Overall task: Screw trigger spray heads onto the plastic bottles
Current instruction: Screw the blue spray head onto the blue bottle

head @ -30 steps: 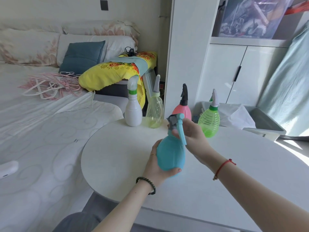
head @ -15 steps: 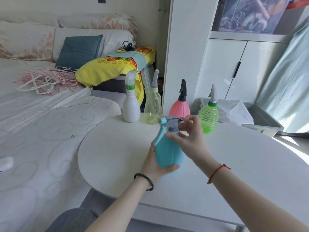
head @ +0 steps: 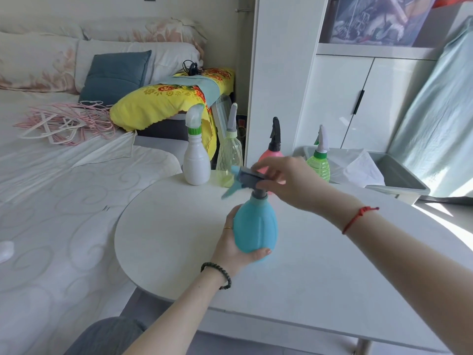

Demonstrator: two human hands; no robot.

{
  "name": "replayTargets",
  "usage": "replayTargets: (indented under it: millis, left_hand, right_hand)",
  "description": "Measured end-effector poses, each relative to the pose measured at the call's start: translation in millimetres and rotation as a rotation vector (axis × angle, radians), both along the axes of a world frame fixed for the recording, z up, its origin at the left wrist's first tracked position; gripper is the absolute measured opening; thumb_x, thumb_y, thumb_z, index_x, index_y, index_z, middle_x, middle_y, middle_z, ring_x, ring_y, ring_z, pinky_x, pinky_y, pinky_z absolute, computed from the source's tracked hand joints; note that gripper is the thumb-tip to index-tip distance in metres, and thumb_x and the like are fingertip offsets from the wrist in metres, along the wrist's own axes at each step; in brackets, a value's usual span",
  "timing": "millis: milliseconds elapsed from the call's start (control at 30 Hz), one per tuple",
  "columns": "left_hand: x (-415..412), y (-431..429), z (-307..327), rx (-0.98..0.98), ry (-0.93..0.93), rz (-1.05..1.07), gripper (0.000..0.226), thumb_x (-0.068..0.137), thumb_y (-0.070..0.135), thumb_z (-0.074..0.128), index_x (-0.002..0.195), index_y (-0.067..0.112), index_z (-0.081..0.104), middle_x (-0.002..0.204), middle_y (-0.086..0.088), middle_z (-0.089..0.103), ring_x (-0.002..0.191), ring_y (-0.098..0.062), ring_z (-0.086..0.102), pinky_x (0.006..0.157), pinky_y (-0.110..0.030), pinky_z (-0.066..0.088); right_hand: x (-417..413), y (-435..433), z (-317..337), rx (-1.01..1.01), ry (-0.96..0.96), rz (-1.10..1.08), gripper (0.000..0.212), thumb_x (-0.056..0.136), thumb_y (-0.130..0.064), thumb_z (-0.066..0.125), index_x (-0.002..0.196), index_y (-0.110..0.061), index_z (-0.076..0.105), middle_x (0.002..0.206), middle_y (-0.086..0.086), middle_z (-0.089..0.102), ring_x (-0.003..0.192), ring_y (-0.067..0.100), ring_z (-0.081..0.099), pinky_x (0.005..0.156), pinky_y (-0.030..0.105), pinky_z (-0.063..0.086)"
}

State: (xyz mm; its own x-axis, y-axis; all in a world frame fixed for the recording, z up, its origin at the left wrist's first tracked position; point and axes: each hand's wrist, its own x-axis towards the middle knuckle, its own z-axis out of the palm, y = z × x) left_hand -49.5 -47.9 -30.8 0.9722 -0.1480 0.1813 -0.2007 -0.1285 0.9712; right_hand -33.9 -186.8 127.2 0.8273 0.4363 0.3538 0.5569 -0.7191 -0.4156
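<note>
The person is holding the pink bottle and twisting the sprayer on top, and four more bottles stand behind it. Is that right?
Almost. The bottle being held is blue, not pink. The head view shows the left hand gripping the blue bottle and the right hand pinching its sprayer; the pink bottle stands behind with the others.

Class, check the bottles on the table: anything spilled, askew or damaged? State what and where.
Nothing stands out. Four bottles at the back stand upright. The left hand holds the blue bottle; its spray head, gripped by the right hand, is too blurred to judge.
</note>
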Motion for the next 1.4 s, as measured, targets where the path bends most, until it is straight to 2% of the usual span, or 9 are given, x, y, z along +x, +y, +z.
replayTargets:
  millis: [133,200,267,333,433,500,833,1067,1400]
  left_hand:
    - [0,0,2,-0.008,-0.007,-0.009,0.088,0.052,0.026,0.081,0.118,0.048,0.028,0.126,0.015,0.045,0.118,-0.005,0.045,0.097,-0.029,0.044]
    - [0,0,2,-0.011,-0.007,-0.013,0.088,0.053,0.026,0.081,0.118,0.048,0.028,0.126,0.016,0.045,0.118,-0.004,0.045,0.098,-0.03,0.044]
    - [0,0,1,-0.01,-0.007,-0.015,0.087,0.053,0.026,0.081,0.118,0.049,0.028,0.127,0.015,0.044,0.119,-0.006,0.045,0.097,-0.029,0.044]
    - [1,0,1,-0.012,-0.005,-0.015,0.087,0.053,0.026,0.081,0.118,0.05,0.028,0.127,0.014,0.044,0.119,-0.006,0.045,0.095,-0.027,0.044]
    - [1,-1,0,-0.011,-0.015,-0.011,0.086,0.053,0.027,0.082,0.116,0.052,0.029,0.126,0.016,0.045,0.117,-0.004,0.046,0.092,-0.022,0.045]
    - [0,-1,0,-0.017,-0.017,-0.008,0.086,0.051,0.031,0.081,0.115,0.053,0.029,0.126,0.015,0.046,0.117,-0.004,0.046,0.092,-0.022,0.045]
    - [0,-2,-2,0.001,-0.012,0.003,0.088,0.051,0.031,0.082,0.115,0.057,0.027,0.125,0.021,0.045,0.116,0.001,0.046,0.094,-0.026,0.045]
    - [-3,-4,1,0.026,-0.014,0.052,0.089,0.046,0.036,0.082,0.111,0.061,0.026,0.125,0.018,0.045,0.117,-0.006,0.045,0.096,-0.031,0.044]
    - [-12,-14,-4,0.24,-0.044,0.145,0.107,0.056,0.034,0.082,0.134,0.041,0.01,0.125,0.01,0.033,0.112,-0.009,0.037,0.095,-0.029,0.036]
  right_hand:
    - [5,4,17,-0.051,0.081,-0.067,0.013,0.09,-0.027,0.05,0.095,-0.018,0.057,0.058,-0.004,0.062,0.046,0.009,0.059,0.054,0.024,0.051]
    - [6,2,24,-0.172,-0.054,-0.059,0.03,0.093,-0.01,0.041,0.116,-0.025,0.053,0.099,0.004,0.069,0.076,0.018,0.062,0.064,0.035,0.05]
    - [6,0,30,-0.44,-0.104,0.008,0.056,0.088,0.001,0.045,0.13,-0.035,0.041,0.144,-0.002,0.041,0.115,0.022,0.052,0.073,0.037,0.048]
    - [5,1,33,-0.645,-0.147,0.099,0.043,0.087,-0.011,0.055,0.123,-0.034,0.051,0.152,-0.006,0.027,0.131,0.02,0.037,0.086,0.038,0.044]
    - [7,3,32,-0.693,-0.149,0.11,0.024,0.086,-0.03,0.057,0.11,-0.025,0.062,0.137,0.001,0.05,0.126,0.022,0.043,0.092,0.038,0.044]
    - [8,6,32,-0.624,-0.114,0.06,0.027,0.085,-0.036,0.058,0.106,-0.022,0.064,0.113,0.005,0.065,0.106,0.025,0.056,0.079,0.036,0.047]
    - [7,20,23,-0.451,-0.102,-0.121,0.03,0.081,-0.041,0.061,0.089,-0.013,0.068,0.081,0.005,0.065,0.07,0.022,0.052,0.049,0.025,0.031]
    - [2,33,11,-0.513,-0.171,-0.265,0.028,0.087,-0.036,0.054,0.081,-0.008,0.057,0.068,0.005,0.046,0.067,0.027,0.05,0.058,0.032,0.035]
    - [3,7,-6,-0.262,-0.188,-0.175,0.02,0.087,-0.027,0.052,0.087,-0.012,0.065,0.086,0.005,0.069,0.077,0.022,0.047,0.078,0.031,0.021]
